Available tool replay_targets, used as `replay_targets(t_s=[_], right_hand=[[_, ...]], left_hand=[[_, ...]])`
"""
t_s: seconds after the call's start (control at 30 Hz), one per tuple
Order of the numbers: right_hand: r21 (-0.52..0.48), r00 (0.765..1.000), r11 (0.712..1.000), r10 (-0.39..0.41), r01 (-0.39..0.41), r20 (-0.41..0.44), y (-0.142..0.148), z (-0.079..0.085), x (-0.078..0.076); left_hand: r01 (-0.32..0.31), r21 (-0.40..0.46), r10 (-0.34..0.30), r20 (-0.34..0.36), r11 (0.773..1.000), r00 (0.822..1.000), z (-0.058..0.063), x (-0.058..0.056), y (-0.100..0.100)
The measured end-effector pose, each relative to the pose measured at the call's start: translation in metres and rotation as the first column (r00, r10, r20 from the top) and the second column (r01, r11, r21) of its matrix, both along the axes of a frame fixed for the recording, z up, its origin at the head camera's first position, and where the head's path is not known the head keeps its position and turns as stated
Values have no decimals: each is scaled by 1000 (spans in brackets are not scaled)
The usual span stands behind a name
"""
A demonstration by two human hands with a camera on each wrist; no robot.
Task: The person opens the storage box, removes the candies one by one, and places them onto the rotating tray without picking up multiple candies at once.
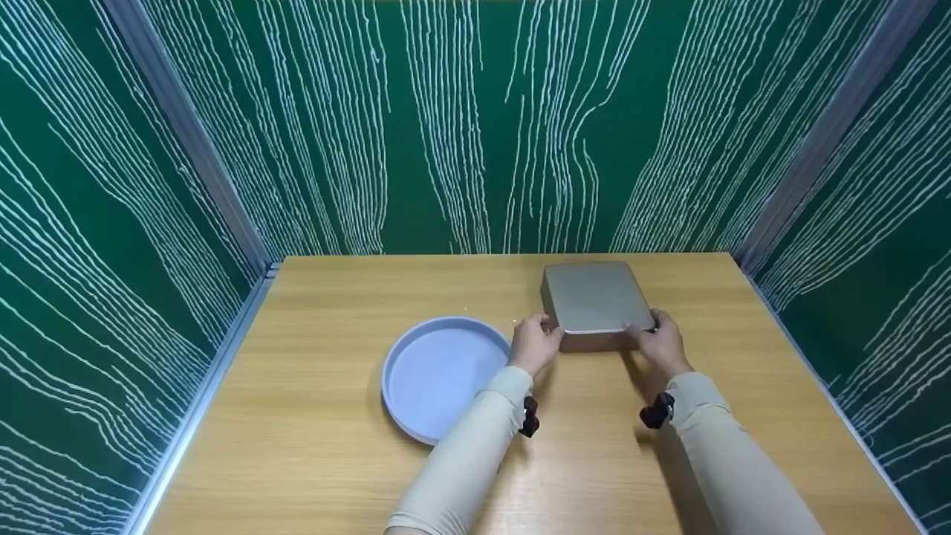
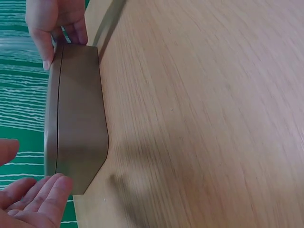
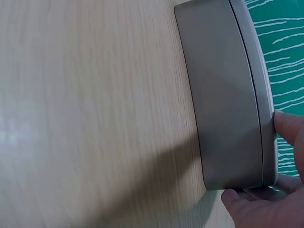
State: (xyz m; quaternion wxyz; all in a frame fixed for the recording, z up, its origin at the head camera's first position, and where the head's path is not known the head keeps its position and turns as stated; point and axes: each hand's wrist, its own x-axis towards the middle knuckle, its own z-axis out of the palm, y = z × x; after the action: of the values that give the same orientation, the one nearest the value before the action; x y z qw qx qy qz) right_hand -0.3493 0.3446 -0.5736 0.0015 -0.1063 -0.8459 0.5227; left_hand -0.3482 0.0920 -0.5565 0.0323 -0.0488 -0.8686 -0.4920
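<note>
A grey-brown rectangular box (image 1: 598,297) with rounded corners sits on the table toward the back right. A thin seam below its top sets off a lid, seen in both wrist views. My right hand (image 1: 663,345) holds the front right corner, thumb on the lid's edge and fingers against the side (image 3: 223,95). At the front left corner is my left hand (image 1: 536,344). In the left wrist view its fingers (image 2: 52,199) are nearly straight beside the box, thumb apart; whether they touch it I cannot tell.
Left of the box, a round, shallow lavender dish (image 1: 438,379) lies on the wooden table (image 1: 312,416), partly behind my left forearm. Green panels (image 1: 513,148) with white wavy lines enclose the back and both sides. Metal posts (image 1: 186,126) stand at the corners.
</note>
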Motion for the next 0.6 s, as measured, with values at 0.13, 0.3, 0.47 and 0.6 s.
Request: replay_targets(t_s=[0.13, 0.3, 0.47, 0.6], right_hand=[[-3, 1000, 1000, -14, 14, -11, -2, 0, 6], [-17, 1000, 1000, -11, 12, 7, -6, 1, 13], [-30, 1000, 1000, -7, 7, 13, -11, 2, 19], [-14, 1000, 1000, -7, 7, -3, -12, 2, 24]], left_hand=[[-21, -38, 22, 17, 999, 1000, -28, -17, 8], [-12, -51, 16, 75, 999, 997, -54, -32, 18], [16, 26, -19, 134, 1000, 991, -33, -17, 15], [-5, 54, -4, 156, 999, 988, -23, -8, 15]])
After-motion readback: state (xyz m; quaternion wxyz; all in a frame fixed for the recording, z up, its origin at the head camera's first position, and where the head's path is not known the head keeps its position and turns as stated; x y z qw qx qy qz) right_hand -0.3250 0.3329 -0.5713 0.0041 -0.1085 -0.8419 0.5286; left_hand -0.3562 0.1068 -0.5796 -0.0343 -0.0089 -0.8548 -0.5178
